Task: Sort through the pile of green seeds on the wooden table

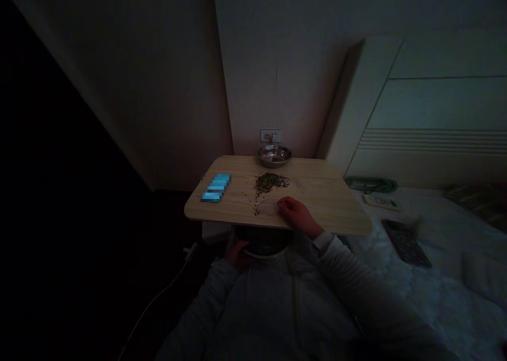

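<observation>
Right hand (300, 217), fingers curled, whether on anything I cannot tell, is nearer than the left hand (237, 255), its grip unclear below the tabletop (332, 205), to the pile of small, dark greenish grains (271, 181) lying ahead and slightly leftward on the wood, longest side to side, strays trailing nearward.

At centre, a pale, wood-grained rectangular tabletop (328, 192), small dark-green loose pieces (271, 181), a silvery round metal bowl (274, 164) and a bright-blue banded rectangular screen (216, 188); lower right, whitish fabric bedding (443, 292) and a dark, light-speckled rectangular case (404, 243).
</observation>
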Demonstrator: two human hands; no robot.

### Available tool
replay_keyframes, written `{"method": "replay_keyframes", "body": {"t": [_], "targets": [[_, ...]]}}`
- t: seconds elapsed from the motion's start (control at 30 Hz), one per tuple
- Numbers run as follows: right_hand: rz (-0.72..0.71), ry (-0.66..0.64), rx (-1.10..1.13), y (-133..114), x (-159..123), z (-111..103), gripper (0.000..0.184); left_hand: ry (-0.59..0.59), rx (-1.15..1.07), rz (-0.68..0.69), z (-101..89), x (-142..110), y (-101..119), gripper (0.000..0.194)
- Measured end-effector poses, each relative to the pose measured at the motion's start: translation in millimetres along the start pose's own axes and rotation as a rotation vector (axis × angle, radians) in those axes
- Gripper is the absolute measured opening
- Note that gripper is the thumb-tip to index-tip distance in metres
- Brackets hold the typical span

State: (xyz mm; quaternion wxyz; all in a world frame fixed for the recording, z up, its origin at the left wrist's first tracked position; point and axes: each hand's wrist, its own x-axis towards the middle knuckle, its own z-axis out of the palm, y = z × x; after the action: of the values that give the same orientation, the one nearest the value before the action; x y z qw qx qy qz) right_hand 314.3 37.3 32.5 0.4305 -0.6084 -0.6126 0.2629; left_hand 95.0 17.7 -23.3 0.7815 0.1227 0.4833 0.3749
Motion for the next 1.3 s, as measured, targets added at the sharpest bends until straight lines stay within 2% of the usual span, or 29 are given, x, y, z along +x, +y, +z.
{"method": "replay_keyframes", "body": {"t": [0.13,0.27,0.43,0.53,0.8,1.07,1.3], "targets": [[0.0,0.013,0.029,0.2,-0.1,0.4,0.022,-0.014,0.017,0.005,-6.6,4.9,-1.6,0.026],[-0.015,0.045,-0.034,0.0,-0.7,1.3,0.021,-0.056,0.034,0.03,-11.7,9.0,-3.0,0.035],[-0.017,0.022,-0.016,0.2,-1.3,1.0,0.023,-0.003,0.02,0.027,-7.2,8.4,-2.7,0.04],[-0.015,0.013,0.024,1.6,-1.1,0.8,0.024,-0.022,0.012,0.007,-5.3,6.7,-2.1,0.04],[-0.05,-0.047,0.037,-4.3,4.1,3.5,0.024,-0.042,-0.001,0.021,-7.2,5.2,-1.4,0.037],[-0.05,-0.071,-0.038,-6.7,9.7,9.3,0.019,-0.05,0.015,0.027,-7.3,5.6,-1.5,0.024],[-0.027,-0.199,0.045,-9.0,3.9,4.9,0.019,-0.052,0.033,0.041,-14.0,15.0,-4.2,0.021]]}}
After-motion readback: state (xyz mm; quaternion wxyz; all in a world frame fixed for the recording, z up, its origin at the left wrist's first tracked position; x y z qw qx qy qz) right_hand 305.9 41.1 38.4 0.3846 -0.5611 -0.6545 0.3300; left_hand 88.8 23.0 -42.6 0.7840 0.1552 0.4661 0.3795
